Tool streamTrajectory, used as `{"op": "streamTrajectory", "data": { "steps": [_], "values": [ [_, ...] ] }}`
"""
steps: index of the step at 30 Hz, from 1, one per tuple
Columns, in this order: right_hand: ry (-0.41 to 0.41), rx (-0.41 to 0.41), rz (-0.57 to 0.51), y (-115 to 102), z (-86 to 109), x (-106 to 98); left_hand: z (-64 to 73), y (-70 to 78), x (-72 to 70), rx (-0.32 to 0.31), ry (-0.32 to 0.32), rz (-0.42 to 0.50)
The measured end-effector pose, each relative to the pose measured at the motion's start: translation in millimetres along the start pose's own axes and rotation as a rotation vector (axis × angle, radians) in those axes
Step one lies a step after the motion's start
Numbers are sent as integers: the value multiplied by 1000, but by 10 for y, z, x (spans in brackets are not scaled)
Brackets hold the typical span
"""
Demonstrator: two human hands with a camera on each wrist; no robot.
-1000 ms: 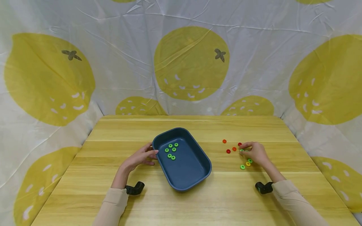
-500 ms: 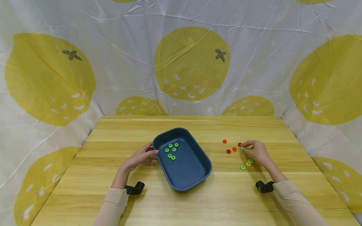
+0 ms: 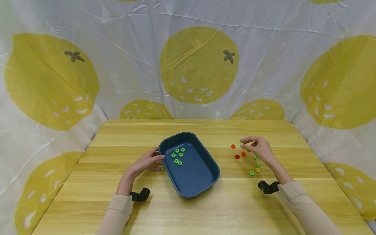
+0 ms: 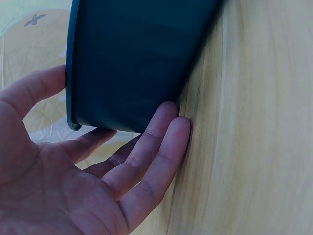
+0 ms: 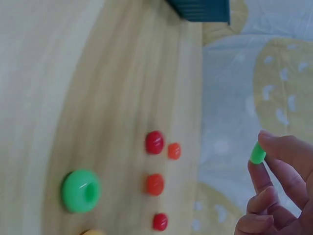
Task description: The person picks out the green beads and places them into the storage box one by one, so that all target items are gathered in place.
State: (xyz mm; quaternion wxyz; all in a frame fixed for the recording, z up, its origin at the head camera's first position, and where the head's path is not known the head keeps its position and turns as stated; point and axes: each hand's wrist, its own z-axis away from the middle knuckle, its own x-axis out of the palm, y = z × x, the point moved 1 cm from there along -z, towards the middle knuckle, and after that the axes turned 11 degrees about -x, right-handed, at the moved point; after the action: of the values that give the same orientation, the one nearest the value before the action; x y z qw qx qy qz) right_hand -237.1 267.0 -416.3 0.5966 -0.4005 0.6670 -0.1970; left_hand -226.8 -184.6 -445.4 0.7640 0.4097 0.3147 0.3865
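Observation:
A green ring-shaped bead is pinched between the thumb and finger of my right hand, raised above the right part of the table. Below that hand lie red beads, orange beads, green beads and a yellow bead. My left hand touches the left side of the dark blue tray, thumb on the rim. In the left wrist view its fingers lie fairly straight against the tray's outer wall. Inside the tray are several green ring beads.
A wooden table carries the tray and the beads. A white curtain with yellow lemon prints hangs behind and along both sides. Each wrist bears a black camera.
My right hand has lifted a green bead from among the loose ones and moved up and slightly left with it. The left hand and the tray have stayed in place.

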Motion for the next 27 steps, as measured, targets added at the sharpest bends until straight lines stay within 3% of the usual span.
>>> {"op": "streamTrajectory", "data": {
  "steps": [8, 18, 27],
  "values": [
    [-3, -35, -31, -299, -238, 90, 11, 1, -12, 2, 2, -3],
    [-38, -132, -95, -775, -506, 351, 16, -6, -1, 4, 2, -1],
    [-83, -247, -142, -1057, -709, 588, -10, -14, 5, -7, 9, -6]
  ]
}}
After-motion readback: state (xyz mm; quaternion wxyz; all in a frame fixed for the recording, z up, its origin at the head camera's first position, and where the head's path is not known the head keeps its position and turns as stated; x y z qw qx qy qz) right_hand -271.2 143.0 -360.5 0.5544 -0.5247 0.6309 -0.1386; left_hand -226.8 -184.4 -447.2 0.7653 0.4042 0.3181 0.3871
